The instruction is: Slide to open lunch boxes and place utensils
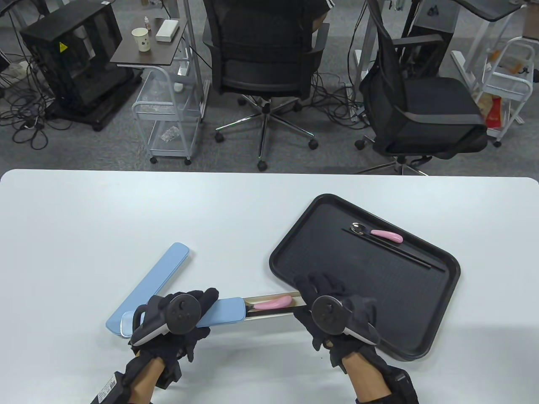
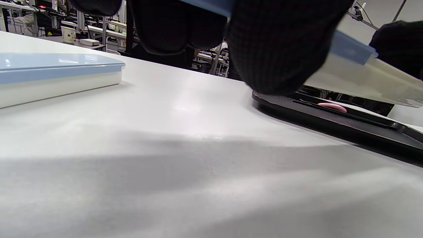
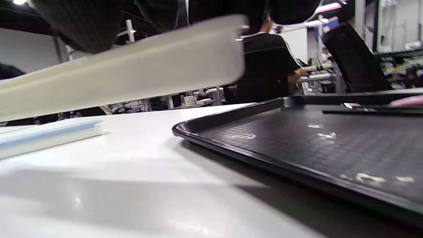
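My left hand (image 1: 185,313) grips the blue sliding lid (image 1: 225,311) of a long utensil box held above the table. My right hand (image 1: 326,301) grips the other end of its white base (image 1: 276,313). The lid is slid partly off, so a pink-handled spoon (image 1: 273,302) shows inside. In the left wrist view my fingers (image 2: 281,46) wrap the lid (image 2: 350,49). In the right wrist view the white base (image 3: 132,76) crosses the top under my fingers (image 3: 79,19). A second, closed blue box (image 1: 151,284) lies on the table at the left.
A black tray (image 1: 337,269) lies at the right, with a pink-handled spoon (image 1: 385,235) and black chopsticks (image 1: 404,250) on it. The box's right end is over the tray's near-left edge. Office chairs and carts stand beyond the table's far edge.
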{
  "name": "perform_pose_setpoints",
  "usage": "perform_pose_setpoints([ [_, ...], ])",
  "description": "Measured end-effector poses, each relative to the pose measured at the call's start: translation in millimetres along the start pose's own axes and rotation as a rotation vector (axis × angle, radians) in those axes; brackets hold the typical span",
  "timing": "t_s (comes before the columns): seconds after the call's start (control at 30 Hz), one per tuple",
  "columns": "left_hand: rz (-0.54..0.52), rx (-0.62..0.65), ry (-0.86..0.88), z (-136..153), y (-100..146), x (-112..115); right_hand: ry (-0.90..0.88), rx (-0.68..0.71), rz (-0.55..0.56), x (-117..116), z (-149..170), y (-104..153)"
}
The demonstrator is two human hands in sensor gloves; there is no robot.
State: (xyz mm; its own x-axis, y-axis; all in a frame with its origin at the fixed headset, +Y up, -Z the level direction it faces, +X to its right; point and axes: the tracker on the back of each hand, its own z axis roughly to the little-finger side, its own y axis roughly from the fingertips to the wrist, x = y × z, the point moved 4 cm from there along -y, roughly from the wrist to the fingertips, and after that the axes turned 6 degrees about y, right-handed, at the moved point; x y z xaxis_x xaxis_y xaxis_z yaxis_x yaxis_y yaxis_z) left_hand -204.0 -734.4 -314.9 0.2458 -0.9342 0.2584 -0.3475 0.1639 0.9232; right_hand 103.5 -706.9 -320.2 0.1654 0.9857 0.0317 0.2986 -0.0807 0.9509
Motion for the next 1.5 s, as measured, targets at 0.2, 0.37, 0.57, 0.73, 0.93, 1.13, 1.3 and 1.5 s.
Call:
perform_pose_setpoints([
  [0.2, -0.001, -0.023, 0.015, 8.3, -1.1, -1.1, -0.075, -0.075, -0.041, -4.2, 26.1, -1.1],
  [0.37, -0.003, -0.031, 0.027, 12.5, -1.7, -1.8, -0.14, -0.081, -0.054, -7.1, 32.9, -2.6],
  [0.57, -0.013, -0.019, 0.01, 9.4, -0.6, -2.1, -0.142, -0.029, -0.042, -8.5, 15.1, -4.1],
  [0.73, -0.019, -0.014, -0.008, 6.6, 1.0, -3.2, -0.078, 0.031, -0.041, -7.8, -9.5, -3.0],
  [0.93, -0.033, 0.041, -0.029, -10.6, 1.9, 0.3, -0.124, 0.132, -0.058, -11.9, -42.5, 0.0],
  [1.13, -0.044, 0.072, -0.038, -25.3, 5.1, 1.8, -0.113, 0.217, -0.059, -13.8, -70.3, 5.1],
  [1.3, -0.04, 0.13, -0.025, -44.3, 7.2, 7.1, -0.22, 0.322, -0.094, -18.9, -94.8, 10.1],
  [1.5, -0.043, 0.104, -0.015, -39.8, 6.5, 6.0, -0.242, 0.307, -0.076, -13.4, -90.2, 10.3],
])
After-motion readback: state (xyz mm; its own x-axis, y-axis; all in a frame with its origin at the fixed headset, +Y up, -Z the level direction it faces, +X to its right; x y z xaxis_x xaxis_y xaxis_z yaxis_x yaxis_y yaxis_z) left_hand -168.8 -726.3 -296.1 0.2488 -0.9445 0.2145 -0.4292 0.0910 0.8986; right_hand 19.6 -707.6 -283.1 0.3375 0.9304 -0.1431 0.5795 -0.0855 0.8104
